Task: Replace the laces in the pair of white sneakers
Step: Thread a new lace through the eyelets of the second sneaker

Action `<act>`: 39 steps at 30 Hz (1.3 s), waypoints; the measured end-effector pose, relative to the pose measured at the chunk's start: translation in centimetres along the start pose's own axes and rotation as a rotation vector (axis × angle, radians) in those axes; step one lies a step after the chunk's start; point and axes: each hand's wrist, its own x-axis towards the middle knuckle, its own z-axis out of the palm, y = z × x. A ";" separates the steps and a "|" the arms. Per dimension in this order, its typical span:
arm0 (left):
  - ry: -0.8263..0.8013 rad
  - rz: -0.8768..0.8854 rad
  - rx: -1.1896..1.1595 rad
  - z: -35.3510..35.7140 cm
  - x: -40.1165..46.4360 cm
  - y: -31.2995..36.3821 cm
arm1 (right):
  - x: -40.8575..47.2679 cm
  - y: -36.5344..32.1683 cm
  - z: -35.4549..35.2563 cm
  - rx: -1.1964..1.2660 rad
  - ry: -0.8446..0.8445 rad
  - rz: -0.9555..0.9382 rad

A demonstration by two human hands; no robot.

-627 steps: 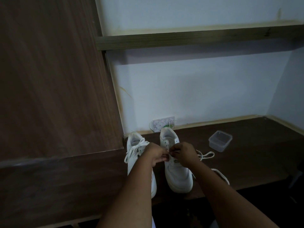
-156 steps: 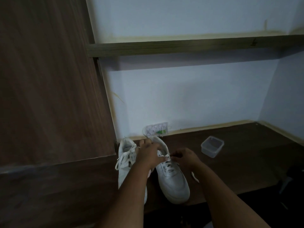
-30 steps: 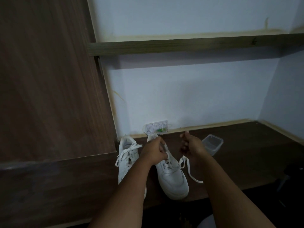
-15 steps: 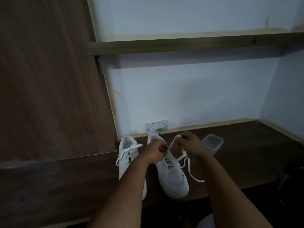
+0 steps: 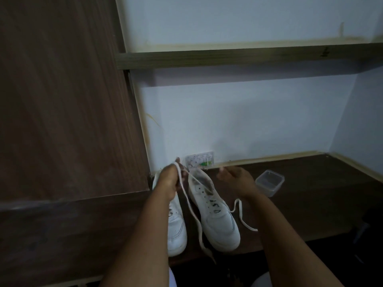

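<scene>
Both of my hands are raised over the far end of the right sneaker [image 5: 215,212], which stands on the dark desk [image 5: 310,204] with its toe toward me and its heel near the wall. My left hand [image 5: 171,181] grips a white lace [image 5: 191,208], fingers curled round it near the sneaker's collar; from my fist the lace runs down between the two shoes and trails over the near edge of the desk. I judge I hold it up like this to draw the slack through an eyelet, since the strand also leads across toward the upper eyelets of the right sneaker. My right hand [image 5: 236,179] hovers just beyond the shoe's collar with its fingers loosely spread and holds nothing that I can make out. A second length of lace [image 5: 241,214] lies loose on the desk beside the right sneaker, under my right forearm. The left sneaker [image 5: 176,226] stands just beside the right one, mostly hidden by my left forearm, so I cannot tell how far it is laced. On the right sneaker only the lower eyelets seem threaded, so the job looks roughly midway. A clear plastic container [image 5: 269,182] sits well to the right, near my right hand but apart from it.
</scene>
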 end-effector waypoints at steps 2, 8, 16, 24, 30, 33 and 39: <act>0.042 0.049 0.164 -1.7 0.6 0.2 | 0.1 2.1 0.2 -0.064 -0.101 0.047; -0.114 0.065 1.004 -4.2 -0.4 0.4 | 0.4 3.6 2.4 -0.071 -0.252 -0.006; -0.170 0.074 1.622 -2.2 -0.8 0.3 | 0.7 4.2 3.1 -0.157 -0.203 -0.082; -0.152 0.607 1.277 4.0 -2.6 -2.9 | 0.8 4.0 1.5 -0.094 -0.198 -0.091; -0.225 0.453 1.307 4.1 -1.1 -4.2 | 0.3 4.1 0.2 -0.011 -0.218 -0.057; -0.269 0.491 1.283 3.6 -1.0 -4.1 | 0.4 4.5 0.5 -0.044 -0.286 -0.031; -0.234 0.540 1.338 3.8 -1.2 -4.0 | 0.9 4.6 3.0 -0.076 -0.265 -0.026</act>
